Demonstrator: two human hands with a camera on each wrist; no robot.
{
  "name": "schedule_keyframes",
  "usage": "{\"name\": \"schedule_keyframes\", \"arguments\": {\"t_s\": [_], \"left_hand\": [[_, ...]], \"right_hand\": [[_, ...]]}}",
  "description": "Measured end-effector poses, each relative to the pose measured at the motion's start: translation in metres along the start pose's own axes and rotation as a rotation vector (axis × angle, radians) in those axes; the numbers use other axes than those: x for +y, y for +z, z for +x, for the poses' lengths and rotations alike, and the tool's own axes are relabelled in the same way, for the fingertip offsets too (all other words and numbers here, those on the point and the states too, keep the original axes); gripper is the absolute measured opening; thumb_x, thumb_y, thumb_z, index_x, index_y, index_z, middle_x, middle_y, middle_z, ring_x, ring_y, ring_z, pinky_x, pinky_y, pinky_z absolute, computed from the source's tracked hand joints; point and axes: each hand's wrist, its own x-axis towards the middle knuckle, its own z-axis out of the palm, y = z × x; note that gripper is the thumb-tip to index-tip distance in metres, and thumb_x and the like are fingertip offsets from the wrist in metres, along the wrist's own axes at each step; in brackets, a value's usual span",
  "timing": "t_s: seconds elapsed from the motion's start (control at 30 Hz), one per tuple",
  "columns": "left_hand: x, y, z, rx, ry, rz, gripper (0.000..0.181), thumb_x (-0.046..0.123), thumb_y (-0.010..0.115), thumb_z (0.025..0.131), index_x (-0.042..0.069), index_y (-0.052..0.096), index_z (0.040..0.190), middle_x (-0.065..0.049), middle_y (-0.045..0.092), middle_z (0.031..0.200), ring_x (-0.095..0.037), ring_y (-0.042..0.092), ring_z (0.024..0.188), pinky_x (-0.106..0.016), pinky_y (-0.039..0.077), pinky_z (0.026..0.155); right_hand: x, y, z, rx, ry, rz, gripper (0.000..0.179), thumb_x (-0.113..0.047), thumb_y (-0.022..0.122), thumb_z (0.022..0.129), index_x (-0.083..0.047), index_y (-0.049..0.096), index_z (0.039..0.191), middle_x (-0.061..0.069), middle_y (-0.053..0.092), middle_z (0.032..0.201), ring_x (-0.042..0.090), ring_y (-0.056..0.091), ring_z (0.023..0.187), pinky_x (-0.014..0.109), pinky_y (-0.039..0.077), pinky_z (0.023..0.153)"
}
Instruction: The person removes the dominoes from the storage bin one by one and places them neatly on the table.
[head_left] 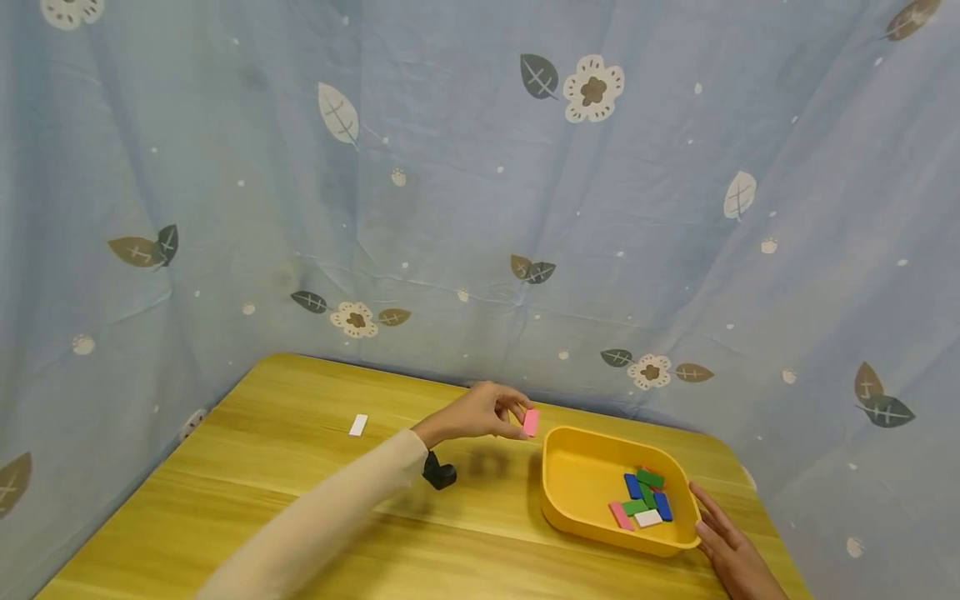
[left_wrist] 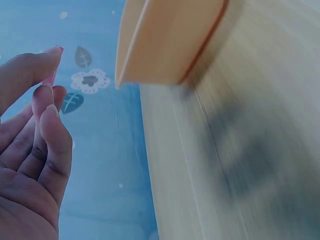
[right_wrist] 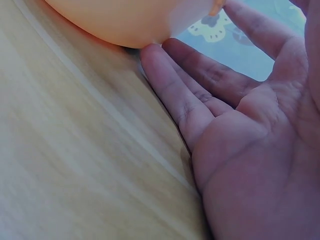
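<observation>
My left hand (head_left: 480,411) pinches a small pink rectangular block (head_left: 531,422) between thumb and fingers, above the table and just left of the yellow bin (head_left: 581,483). In the left wrist view only a thin edge of the block (left_wrist: 50,78) shows past the thumb. Several green, blue, pink and white blocks lie inside the bin, gathered toward its right end; a white block (head_left: 648,518) is among them. My right hand (head_left: 733,550) touches the bin's right outer wall with extended fingers. In the right wrist view, fingertips (right_wrist: 156,57) meet the bin's lower side.
A white block (head_left: 358,425) lies alone on the wooden table (head_left: 300,392), toward the back left. Beside the left wrist is a black object (head_left: 439,473), partly covered by the sleeve. A blue patterned curtain (head_left: 450,208) hangs behind the table and along both sides.
</observation>
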Motion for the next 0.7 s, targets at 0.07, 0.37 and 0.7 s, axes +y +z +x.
{"name": "schedule_keyframes", "arguments": {"t_s": [0.07,0.37,0.7], "left_hand": [[-0.003,-0.004,-0.005,0.009,0.002,0.022,0.044,0.026,0.085,0.088,0.013,0.070,0.128,0.006,0.074,0.101,-0.018,0.067,0.075,-0.028,0.053,0.066],[-0.013,-0.022,-0.029,0.059,-0.030,0.089,0.043,0.028,0.085,0.088,0.016,0.071,0.126,0.008,0.073,0.101,-0.019,0.066,0.081,-0.030,0.054,0.071],[-0.028,-0.050,-0.060,0.107,-0.071,0.118,0.044,0.031,0.084,0.088,0.018,0.070,0.128,0.006,0.073,0.103,-0.018,0.065,0.080,-0.033,0.053,0.070]], "right_hand": [[-0.001,0.001,0.000,0.012,0.007,0.002,0.067,-0.033,0.045,0.112,-0.016,0.011,0.167,-0.004,0.034,0.144,-0.015,0.052,0.113,0.023,0.053,0.090],[-0.001,0.003,0.001,0.041,0.032,0.002,0.069,-0.034,0.048,0.111,-0.012,0.013,0.166,-0.003,0.034,0.144,-0.015,0.054,0.109,0.021,0.053,0.089],[-0.004,0.002,-0.002,-0.013,-0.022,0.022,0.066,-0.026,0.047,0.112,-0.010,0.013,0.165,-0.027,0.046,0.127,-0.014,0.054,0.110,0.019,0.052,0.088]]}}
